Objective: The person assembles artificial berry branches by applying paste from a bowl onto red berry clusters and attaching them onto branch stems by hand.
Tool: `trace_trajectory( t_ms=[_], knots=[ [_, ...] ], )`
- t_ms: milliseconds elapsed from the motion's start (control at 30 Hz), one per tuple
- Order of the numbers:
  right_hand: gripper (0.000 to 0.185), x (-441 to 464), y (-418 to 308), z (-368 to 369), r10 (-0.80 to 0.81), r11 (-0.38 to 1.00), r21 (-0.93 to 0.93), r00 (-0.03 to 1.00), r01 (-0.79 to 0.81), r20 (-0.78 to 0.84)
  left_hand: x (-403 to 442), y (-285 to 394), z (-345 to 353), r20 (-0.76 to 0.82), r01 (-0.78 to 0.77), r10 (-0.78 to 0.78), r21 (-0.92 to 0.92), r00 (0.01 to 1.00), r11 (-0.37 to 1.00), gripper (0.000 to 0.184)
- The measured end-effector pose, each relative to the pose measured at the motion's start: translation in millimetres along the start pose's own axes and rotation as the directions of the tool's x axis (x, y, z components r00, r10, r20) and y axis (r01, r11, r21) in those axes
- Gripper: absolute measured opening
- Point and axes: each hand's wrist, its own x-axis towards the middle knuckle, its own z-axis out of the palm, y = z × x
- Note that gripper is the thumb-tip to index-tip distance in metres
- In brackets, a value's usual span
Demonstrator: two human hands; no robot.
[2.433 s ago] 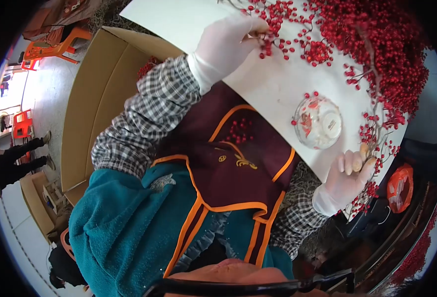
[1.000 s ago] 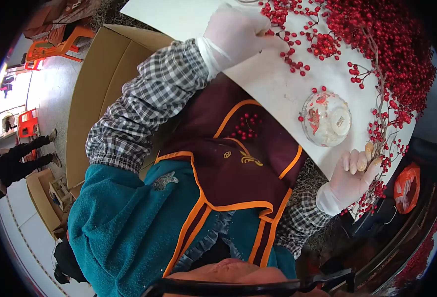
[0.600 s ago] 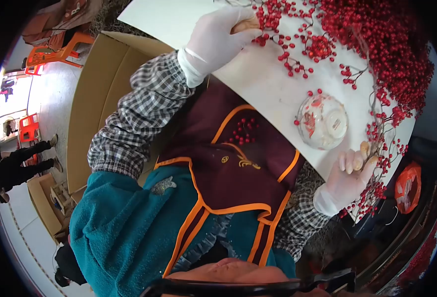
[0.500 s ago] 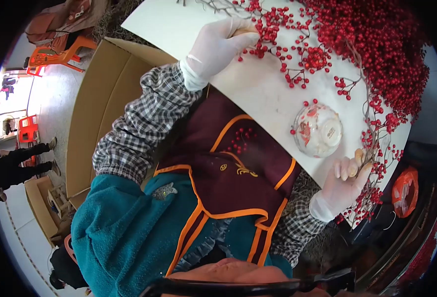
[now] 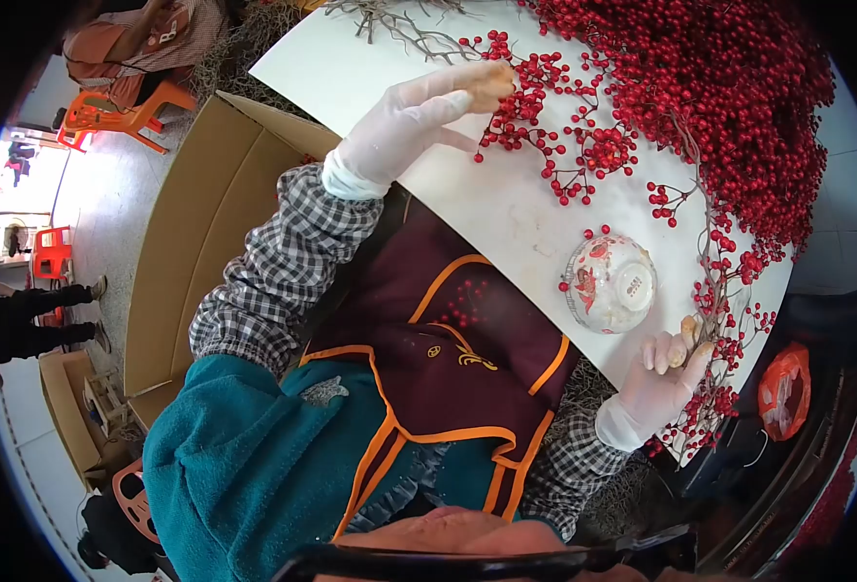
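Note:
My left hand (image 5: 414, 121), in a white glove with tan fingertips, is stretched out over the white table with its thumb apart. Its fingertips are at the edge of a cluster of red berries (image 5: 545, 73); I see nothing held in it. On the right, my right hand (image 5: 656, 383), gloved too, is curled around the lower stem of a red berry branch (image 5: 708, 252). Part of that stem is hidden by the fingers. Between the hands, an upside-down patterned glass bowl (image 5: 611, 283) rests on the table, with a few loose berries beside it.
A large heap of red berry branches (image 5: 729, 107) covers the far right of the white table (image 5: 486, 209). Bare twigs (image 5: 404, 34) lie at its far left. A cardboard box (image 5: 191, 233) stands at left, and an orange plastic bag (image 5: 784, 393) is at right. Other people are farther left.
My left hand has opened from a pinch, its fingers now extended and the thumb apart. My right hand stays at the branch. The whole view has shifted slightly.

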Motion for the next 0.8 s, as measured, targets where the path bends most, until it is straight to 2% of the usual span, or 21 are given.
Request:
trace_trajectory(
  t_ms=[67,100,200,233,267,333,367,400,467,567,667,700,800],
  knots=[
    [0.043,2,0,0,0.0,1.0,0.021,1.0,-0.001,0.012,-5,14,-3,-0.039,-0.065,0.074,0.196,0.996,0.978,0.051],
    [0.043,1,-1,0,0.003,1.0,0.028,1.0,-0.004,0.01,-7,15,1,-0.144,-0.16,0.219,0.342,0.965,0.926,0.042],
    [0.042,1,-3,5,-0.003,1.0,-0.018,1.0,0.003,-0.022,-25,25,-1,-0.094,-0.242,0.433,0.715,0.897,0.656,0.03],
    [0.04,0,-3,6,-0.008,1.0,-0.011,0.998,0.008,-0.056,-39,32,7,-0.121,-0.126,0.258,0.633,0.959,0.764,0.018],
    [0.041,2,-4,2,0.01,1.0,0.028,0.999,-0.009,-0.043,-46,37,12,0.064,-0.177,0.176,0.632,0.982,0.754,0.013],
    [0.042,4,-3,-5,0.04,0.998,0.053,0.999,-0.041,0.029,-61,26,30,0.397,-0.344,0.097,0.62,0.913,0.705,0.013],
    [0.042,3,-3,-6,0.036,0.999,0.041,0.999,-0.036,0.012,-70,7,38,0.515,-0.421,0.089,0.575,0.852,0.701,0.019],
    [0.042,3,-2,-6,0.032,0.999,0.034,0.999,-0.032,-0.001,-79,-7,46,0.572,-0.452,0.034,0.608,0.819,0.653,0.026],
    [0.043,1,-2,-6,0.035,0.999,0.038,0.999,-0.034,-0.016,-91,-21,71,0.599,-0.443,-0.261,0.764,0.757,0.47,0.035],
    [0.043,-1,-4,-9,0.032,0.998,0.063,0.999,-0.03,-0.029,-98,-44,90,0.534,-0.481,-0.052,0.797,0.844,0.366,0.041],
    [0.044,0,-6,-11,0.016,0.998,0.064,0.999,-0.014,-0.038,-101,-59,91,0.533,-0.524,-0.364,0.841,0.764,0.13,0.043],
    [0.043,-2,-6,-11,0.017,0.998,0.065,0.999,-0.015,-0.028,-100,-61,91,0.545,-0.542,-0.447,0.827,0.709,0.149,0.036],
    [0.044,-2,-5,-15,0.018,0.997,0.069,1.0,-0.018,-0.006,-92,-56,80,0.516,-0.439,-0.406,0.856,0.754,0.273,0.026]
  ],
)
